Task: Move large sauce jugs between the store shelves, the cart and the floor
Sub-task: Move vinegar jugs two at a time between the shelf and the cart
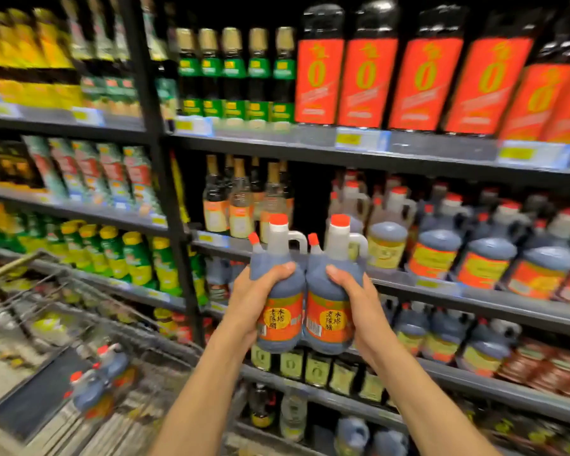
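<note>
1. Both forearms reach up from 6 o'clock toward the centre of the view. The left hand (249,299) wraps the outer side of the left jug (278,291), fingers curled over its dark shoulder; the right hand (351,296) grips the right jug (334,291) the same way from the other side.
2. The two jugs are held touching, side by side in mid-air at the centre. Each stands upright, long axis vertical — red cap at 12 o'clock, base at 6 o'clock. Their orange labels face the camera; the small red spouts lean toward 11 o'clock and the white loop handles sit at the 3 o'clock side of each neck.
3. At 8 o'clock, low and blurred, the cart (89,324) has its wire rim near the left forearm. Two more jugs in the cart (96,380) lie close together on its dark floor.
4. Just behind the held pair, the middle shelf (474,292) runs toward 3 o'clock with a row of like shelf jugs (484,258) packed tight. Straight behind the held jugs a dark gap opens on that shelf — open room between the slim bottles at 11 o'clock and the jug row.
5. Farthest, at 1 o'clock, tall red-labelled bottles (369,77) fill the top shelf (408,149). A black upright post (165,192) divides the shelving at 10 o'clock.
</note>
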A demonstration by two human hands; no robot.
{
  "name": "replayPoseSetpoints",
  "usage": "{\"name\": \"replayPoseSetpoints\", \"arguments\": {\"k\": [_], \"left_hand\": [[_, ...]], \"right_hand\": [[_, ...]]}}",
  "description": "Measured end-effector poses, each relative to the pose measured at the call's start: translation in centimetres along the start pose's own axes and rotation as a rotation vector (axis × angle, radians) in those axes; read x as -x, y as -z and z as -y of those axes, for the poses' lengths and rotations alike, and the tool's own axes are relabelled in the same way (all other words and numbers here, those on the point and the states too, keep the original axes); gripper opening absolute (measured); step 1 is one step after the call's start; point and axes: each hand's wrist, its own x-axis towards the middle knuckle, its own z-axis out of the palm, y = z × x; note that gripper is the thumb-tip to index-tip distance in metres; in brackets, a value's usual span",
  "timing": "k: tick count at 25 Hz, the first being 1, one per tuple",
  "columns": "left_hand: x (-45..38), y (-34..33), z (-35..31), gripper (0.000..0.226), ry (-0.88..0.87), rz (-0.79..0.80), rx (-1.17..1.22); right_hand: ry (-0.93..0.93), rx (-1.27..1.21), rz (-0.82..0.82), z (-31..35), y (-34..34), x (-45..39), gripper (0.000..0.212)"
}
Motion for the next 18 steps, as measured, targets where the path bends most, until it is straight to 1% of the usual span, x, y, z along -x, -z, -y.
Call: {"name": "replayPoseSetpoints", "arguments": {"k": [6,10,14,18], "left_hand": [[0.3,-16.6,5.2,0.032,0.051,0.136,0.011],[1.5,-27.5,8.6,0.029,0.093,0.22,0.02],[2.8,-36.4,11.0,0.034,0.129,0.32,-0.005],[4.4,-43.2,12.7,0.029,0.143,0.418,-0.026]], "right_hand": [[0.032,-0.018,-0.166,4.5,16.2,2.4,0.059],[0.049,-0.018,-0.252,7.7,26.9,4.7,0.054],[0.081,0.013,-0.357,10.7,35.1,7.6,0.056],[0.117,0.037,-0.425,12.9,41.1,10.5,0.054]]}}
